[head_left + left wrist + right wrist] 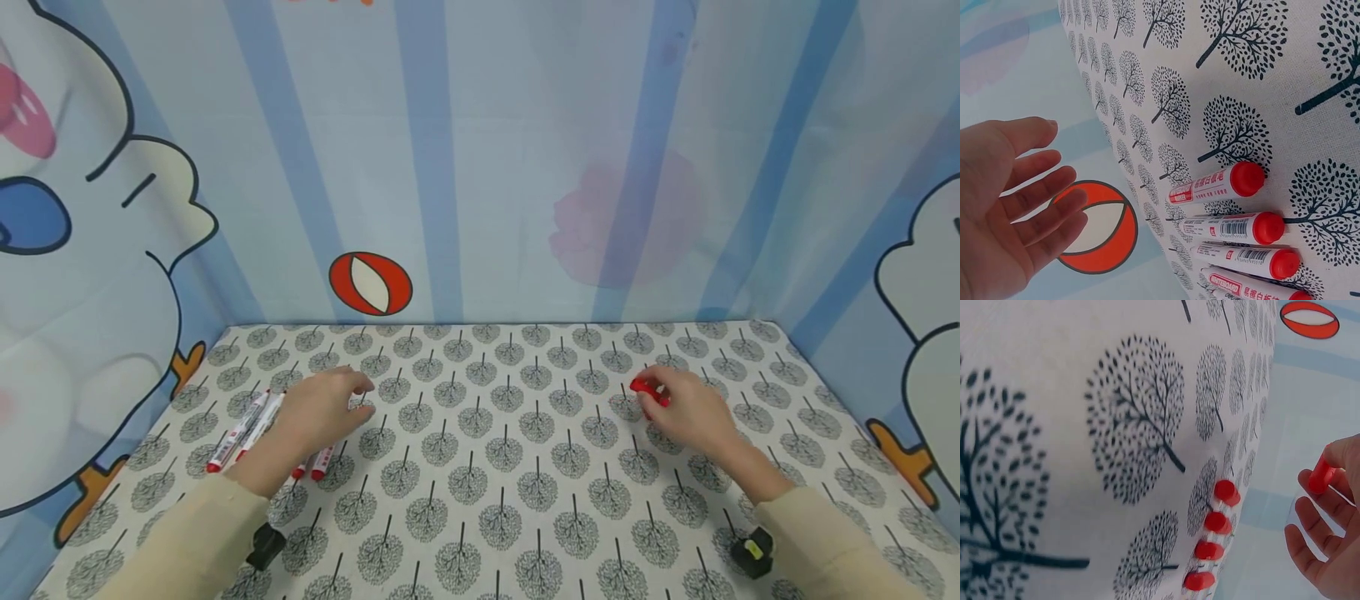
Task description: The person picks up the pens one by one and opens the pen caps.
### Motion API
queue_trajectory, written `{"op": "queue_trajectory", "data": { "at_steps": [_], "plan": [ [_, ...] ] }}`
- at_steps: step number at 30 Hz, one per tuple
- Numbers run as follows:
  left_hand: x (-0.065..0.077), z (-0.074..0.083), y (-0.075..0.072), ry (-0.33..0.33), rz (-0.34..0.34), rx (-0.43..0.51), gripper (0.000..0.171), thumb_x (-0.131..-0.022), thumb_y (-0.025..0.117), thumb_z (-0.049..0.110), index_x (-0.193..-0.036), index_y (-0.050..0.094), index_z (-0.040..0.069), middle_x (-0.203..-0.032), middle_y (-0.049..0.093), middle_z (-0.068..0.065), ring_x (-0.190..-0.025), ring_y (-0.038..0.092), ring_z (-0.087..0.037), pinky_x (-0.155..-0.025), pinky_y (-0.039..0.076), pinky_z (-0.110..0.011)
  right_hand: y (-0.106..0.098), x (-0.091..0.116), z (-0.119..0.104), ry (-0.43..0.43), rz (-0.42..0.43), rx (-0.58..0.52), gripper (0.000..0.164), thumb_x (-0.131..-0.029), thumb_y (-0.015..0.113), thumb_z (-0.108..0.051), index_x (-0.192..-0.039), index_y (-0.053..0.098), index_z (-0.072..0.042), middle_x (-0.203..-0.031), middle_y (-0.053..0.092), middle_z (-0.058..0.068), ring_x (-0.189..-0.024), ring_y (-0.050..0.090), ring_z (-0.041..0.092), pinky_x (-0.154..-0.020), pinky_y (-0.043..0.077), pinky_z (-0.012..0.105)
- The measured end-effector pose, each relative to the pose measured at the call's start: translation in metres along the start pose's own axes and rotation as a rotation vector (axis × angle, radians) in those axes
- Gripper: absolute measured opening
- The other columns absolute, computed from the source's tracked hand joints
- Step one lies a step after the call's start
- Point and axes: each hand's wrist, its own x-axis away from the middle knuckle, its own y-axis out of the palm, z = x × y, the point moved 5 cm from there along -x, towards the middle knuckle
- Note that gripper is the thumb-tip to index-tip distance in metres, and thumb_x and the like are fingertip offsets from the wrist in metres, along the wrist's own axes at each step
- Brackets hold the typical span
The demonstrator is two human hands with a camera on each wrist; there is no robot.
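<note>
My right hand (688, 410) pinches a red marker cap (1320, 475) between thumb and index finger, while its other fingers are loosely bent. Several more red caps (1209, 551) lie in a row on the cloth close by, mostly hidden behind that hand in the head view. My left hand (324, 407) is held over the left side of the table, its fingers relaxed and holding nothing. Beside and partly beneath the left arm lie several white whiteboard markers (1216, 184) with red ends, side by side.
A white cloth with a dark tree print (502, 450) covers the table. Behind it hangs a blue-striped backdrop (487, 167) with cartoon figures and a red-and-white ball picture (371, 283). Dark wrist devices (752, 552) show under the sleeves.
</note>
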Motion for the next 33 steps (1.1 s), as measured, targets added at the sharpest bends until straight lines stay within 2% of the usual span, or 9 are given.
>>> {"op": "queue_trajectory", "data": {
  "at_steps": [3, 9, 15, 19, 23, 29, 33],
  "plan": [
    [0.0, 0.003, 0.0, 0.003, -0.01, 0.011, 0.03, -0.08, 0.069, 0.024, -0.106, 0.066, 0.011, -0.109, 0.064, -0.008, -0.076, 0.061, -0.02, -0.048, 0.044, -0.026, -0.006, 0.001, 0.008, 0.046, 0.001, 0.006, 0.021, -0.085, 0.06, -0.014, -0.104, 0.063, -0.005, -0.089, 0.065, 0.01, -0.072, 0.059, 0.02, -0.052, 0.045, 0.027],
    [0.0, 0.009, 0.006, 0.054, -0.01, 0.039, 0.028, -0.08, 0.069, 0.024, -0.106, 0.066, 0.011, -0.116, 0.061, -0.009, -0.091, 0.062, -0.026, -0.059, 0.05, -0.032, -0.016, 0.004, 0.03, 0.1, 0.054, 0.055, 0.024, -0.086, 0.06, -0.017, -0.104, 0.063, -0.002, -0.088, 0.06, 0.014, -0.07, 0.056, 0.024, -0.05, 0.042, 0.03],
    [-0.001, 0.014, 0.01, 0.086, 0.0, 0.03, 0.03, -0.079, 0.07, 0.026, -0.107, 0.066, 0.013, -0.118, 0.06, -0.009, -0.095, 0.062, -0.028, -0.06, 0.052, -0.033, -0.02, 0.009, 0.057, 0.201, -0.023, 0.029, 0.029, -0.09, 0.055, -0.02, -0.11, 0.059, 0.001, -0.091, 0.061, 0.019, -0.061, 0.053, 0.018, -0.044, 0.038, 0.028],
    [-0.001, 0.018, 0.011, 0.11, 0.019, 0.014, 0.03, -0.078, 0.071, 0.027, -0.105, 0.067, 0.014, -0.114, 0.063, -0.008, -0.091, 0.063, -0.027, -0.052, 0.049, -0.027, -0.022, 0.013, 0.07, 0.259, -0.064, -0.006, 0.034, -0.092, 0.05, -0.023, -0.114, 0.054, 0.003, -0.095, 0.06, 0.021, -0.056, 0.052, 0.015, -0.043, 0.038, 0.029],
    [-0.001, 0.021, 0.014, 0.126, 0.034, -0.004, 0.029, -0.078, 0.071, 0.028, -0.103, 0.067, 0.014, -0.106, 0.064, -0.005, -0.084, 0.062, -0.024, -0.048, 0.044, -0.023, -0.024, 0.018, 0.08, 0.311, -0.083, 0.009, 0.041, -0.093, 0.047, -0.028, -0.119, 0.049, 0.005, -0.097, 0.06, 0.023, -0.05, 0.05, 0.014, -0.042, 0.037, 0.03],
    [-0.001, 0.023, 0.017, 0.161, 0.072, -0.011, 0.028, -0.078, 0.072, 0.026, -0.102, 0.068, 0.014, -0.106, 0.065, -0.006, -0.091, 0.062, -0.026, -0.06, 0.051, -0.031, -0.026, 0.024, 0.096, 0.407, -0.14, 0.046, 0.045, -0.094, 0.045, -0.031, -0.115, 0.049, 0.008, -0.094, 0.061, 0.023, -0.055, 0.052, 0.017, -0.044, 0.038, 0.029],
    [0.0, 0.025, 0.017, 0.172, 0.084, -0.014, 0.027, -0.078, 0.072, 0.026, -0.102, 0.068, 0.014, -0.104, 0.065, -0.004, -0.091, 0.062, -0.024, -0.061, 0.051, -0.032, -0.027, 0.029, 0.104, 0.434, -0.196, 0.055, 0.048, -0.094, 0.043, -0.034, -0.115, 0.047, 0.01, -0.088, 0.061, 0.021, -0.058, 0.052, 0.018, -0.046, 0.038, 0.03]
  ]
}}
